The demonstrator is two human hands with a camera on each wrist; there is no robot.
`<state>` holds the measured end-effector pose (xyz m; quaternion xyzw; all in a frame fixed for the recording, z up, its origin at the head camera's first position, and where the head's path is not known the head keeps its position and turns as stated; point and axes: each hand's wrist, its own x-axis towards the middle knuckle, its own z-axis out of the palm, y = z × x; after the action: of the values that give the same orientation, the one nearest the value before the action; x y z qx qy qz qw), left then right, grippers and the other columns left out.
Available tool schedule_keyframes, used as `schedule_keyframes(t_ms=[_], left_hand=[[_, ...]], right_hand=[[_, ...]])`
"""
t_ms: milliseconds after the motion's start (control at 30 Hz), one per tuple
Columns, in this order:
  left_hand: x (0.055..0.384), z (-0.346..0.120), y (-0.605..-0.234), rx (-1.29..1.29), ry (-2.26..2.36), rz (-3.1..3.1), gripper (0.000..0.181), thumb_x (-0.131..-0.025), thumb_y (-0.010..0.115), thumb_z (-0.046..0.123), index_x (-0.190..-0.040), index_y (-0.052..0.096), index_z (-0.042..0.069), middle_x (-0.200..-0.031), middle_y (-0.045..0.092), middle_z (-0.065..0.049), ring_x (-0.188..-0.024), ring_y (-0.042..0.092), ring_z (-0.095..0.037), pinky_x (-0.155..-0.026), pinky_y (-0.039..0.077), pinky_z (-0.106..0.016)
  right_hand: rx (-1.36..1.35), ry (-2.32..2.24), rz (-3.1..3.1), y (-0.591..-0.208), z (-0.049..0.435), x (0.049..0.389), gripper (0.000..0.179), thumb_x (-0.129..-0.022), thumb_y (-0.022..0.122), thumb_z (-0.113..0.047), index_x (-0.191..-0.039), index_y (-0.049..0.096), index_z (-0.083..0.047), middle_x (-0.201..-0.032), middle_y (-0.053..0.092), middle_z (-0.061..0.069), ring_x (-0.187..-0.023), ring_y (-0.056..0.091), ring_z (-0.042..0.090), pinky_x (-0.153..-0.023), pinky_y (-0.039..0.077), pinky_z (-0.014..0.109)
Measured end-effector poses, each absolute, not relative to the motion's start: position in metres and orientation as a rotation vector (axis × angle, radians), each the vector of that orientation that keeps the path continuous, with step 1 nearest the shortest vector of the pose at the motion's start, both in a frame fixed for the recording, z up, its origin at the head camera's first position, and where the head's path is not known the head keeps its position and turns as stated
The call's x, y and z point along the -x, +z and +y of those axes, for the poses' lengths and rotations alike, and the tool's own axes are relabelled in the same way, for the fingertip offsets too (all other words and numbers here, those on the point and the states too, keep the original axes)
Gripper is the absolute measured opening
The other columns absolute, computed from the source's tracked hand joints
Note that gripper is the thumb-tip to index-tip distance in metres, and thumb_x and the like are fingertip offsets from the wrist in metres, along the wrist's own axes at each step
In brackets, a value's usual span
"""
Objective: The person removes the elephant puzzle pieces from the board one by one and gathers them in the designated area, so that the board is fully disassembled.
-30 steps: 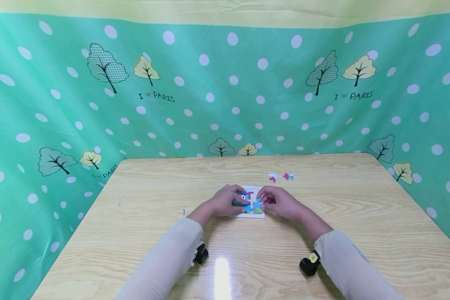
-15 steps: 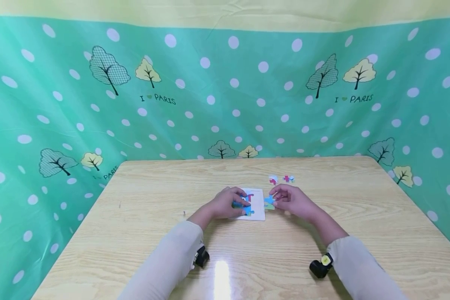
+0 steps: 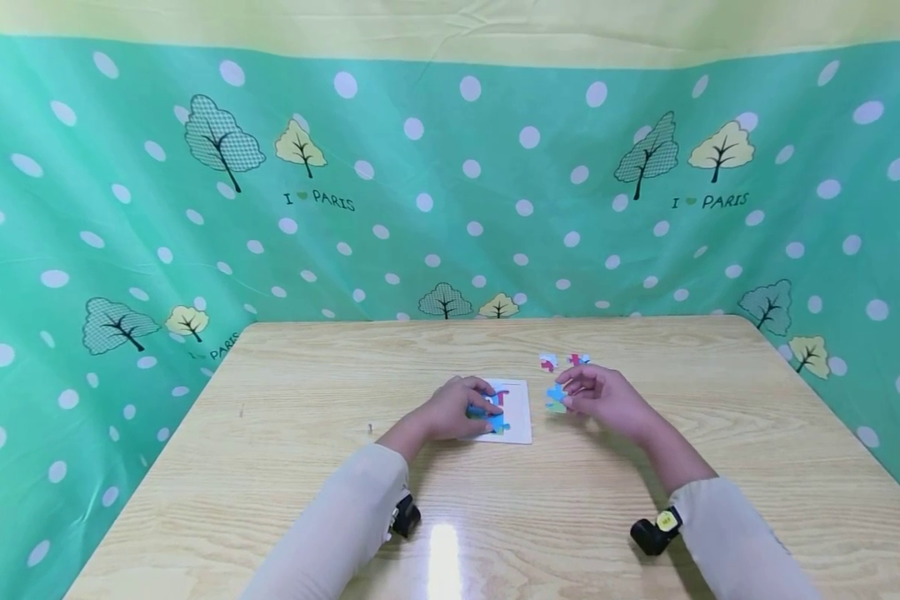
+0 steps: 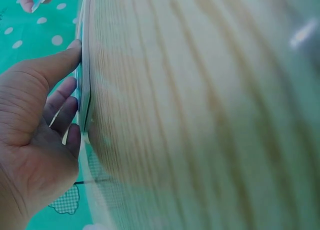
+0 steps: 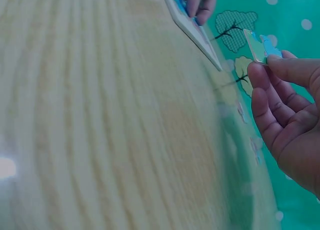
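A white puzzle board (image 3: 520, 412) lies flat on the table, its left part covered by joined blue and red puzzle pieces (image 3: 499, 422). My left hand (image 3: 452, 408) rests over that left part, fingertips pressing on the pieces and hiding some of them. In the left wrist view, the thumb and fingertips of the left hand (image 4: 37, 115) touch the board's face. To the right of the board, my right hand (image 3: 607, 400) pinches a blue and green puzzle piece (image 3: 556, 398) between thumb and fingers. The right wrist view shows this piece (image 5: 257, 48) held up off the table.
Two loose puzzle pieces lie behind my right hand: a white and red piece (image 3: 548, 362) and a red and blue piece (image 3: 578, 360). A tiny dark mark or object (image 3: 371, 428) is left of the left hand. A green dotted curtain (image 3: 450, 183) hangs behind the wooden table (image 3: 307, 375).
My right hand has lifted the blue and green puzzle piece out of the board and carried it to the right. My left hand has stayed on the board.
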<state>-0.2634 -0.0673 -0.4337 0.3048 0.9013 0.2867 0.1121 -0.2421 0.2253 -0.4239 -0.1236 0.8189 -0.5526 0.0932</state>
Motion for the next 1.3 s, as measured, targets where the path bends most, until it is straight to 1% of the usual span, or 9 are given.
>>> schedule_keyframes(t_ms=[100, 300, 567, 800, 1000, 1133, 1300], left_hand=[[0.264, -0.066, -0.434, -0.883, 0.836, 2.639, 0.025, -0.088, 0.075, 0.022, -0.112, 0.075, 0.022, -0.135, 0.053, 0.002, -0.125, 0.042, -0.024, -0.107, 0.034, -0.043], [0.264, -0.066, -0.433, -0.877, 0.815, 2.647, 0.025, -0.088, 0.075, 0.023, -0.113, 0.075, 0.023, -0.136, 0.053, 0.002, -0.125, 0.042, -0.024, -0.106, 0.034, -0.042], [0.265, -0.065, -0.435, -0.869, 0.82, 2.648, 0.025, -0.088, 0.075, 0.023, -0.113, 0.075, 0.023, -0.136, 0.053, 0.003, -0.125, 0.043, -0.022, -0.106, 0.035, -0.041], [0.266, -0.065, -0.437, -0.871, 0.815, 2.646, 0.025, -0.087, 0.075, 0.024, -0.113, 0.075, 0.024, -0.136, 0.053, 0.003, -0.125, 0.042, -0.022, -0.105, 0.035, -0.04], [0.267, -0.065, -0.437, -0.877, 0.824, 2.646, 0.025, -0.088, 0.075, 0.023, -0.112, 0.075, 0.023, -0.135, 0.053, 0.002, -0.125, 0.043, -0.022, -0.106, 0.035, -0.04], [0.266, -0.065, -0.436, -0.869, 0.829, 2.643, 0.024, -0.087, 0.075, 0.023, -0.112, 0.075, 0.023, -0.135, 0.053, 0.003, -0.125, 0.043, -0.022, -0.106, 0.035, -0.041], [0.266, -0.066, -0.436, -0.866, 0.832, 2.643, 0.024, -0.087, 0.075, 0.023, -0.112, 0.075, 0.023, -0.135, 0.053, 0.003, -0.125, 0.043, -0.022, -0.105, 0.035, -0.041]], right_hand=[[0.36, -1.639, 2.451, -0.422, 0.23, 0.243, 0.033, -0.089, 0.067, -0.001, -0.121, 0.059, 0.001, -0.108, 0.061, 0.018, -0.091, 0.063, 0.026, -0.078, 0.057, 0.038], [0.365, -1.656, 2.467, -0.417, 0.237, 0.245, 0.032, -0.09, 0.066, -0.002, -0.121, 0.059, 0.002, -0.108, 0.06, 0.019, -0.089, 0.064, 0.027, -0.077, 0.057, 0.042], [0.341, -1.698, 2.48, -0.412, 0.25, 0.248, 0.033, -0.093, 0.064, -0.003, -0.125, 0.059, 0.003, -0.105, 0.065, 0.02, -0.09, 0.066, 0.025, -0.078, 0.056, 0.04], [0.319, -1.712, 2.508, -0.409, 0.26, 0.249, 0.035, -0.093, 0.065, -0.006, -0.126, 0.058, 0.003, -0.106, 0.063, 0.021, -0.092, 0.065, 0.033, -0.077, 0.056, 0.038], [0.299, -1.711, 2.551, -0.411, 0.268, 0.251, 0.035, -0.094, 0.065, -0.009, -0.127, 0.059, 0.002, -0.106, 0.063, 0.017, -0.091, 0.065, 0.033, -0.077, 0.056, 0.038], [0.26, -1.698, 2.575, -0.412, 0.273, 0.254, 0.036, -0.094, 0.066, -0.013, -0.127, 0.06, 0.0, -0.105, 0.064, 0.015, -0.093, 0.063, 0.034, -0.079, 0.056, 0.038], [0.16, -1.662, 2.619, -0.412, 0.279, 0.256, 0.038, -0.095, 0.065, -0.022, -0.127, 0.062, -0.001, -0.11, 0.066, 0.011, -0.096, 0.063, 0.032, -0.083, 0.055, 0.039]])
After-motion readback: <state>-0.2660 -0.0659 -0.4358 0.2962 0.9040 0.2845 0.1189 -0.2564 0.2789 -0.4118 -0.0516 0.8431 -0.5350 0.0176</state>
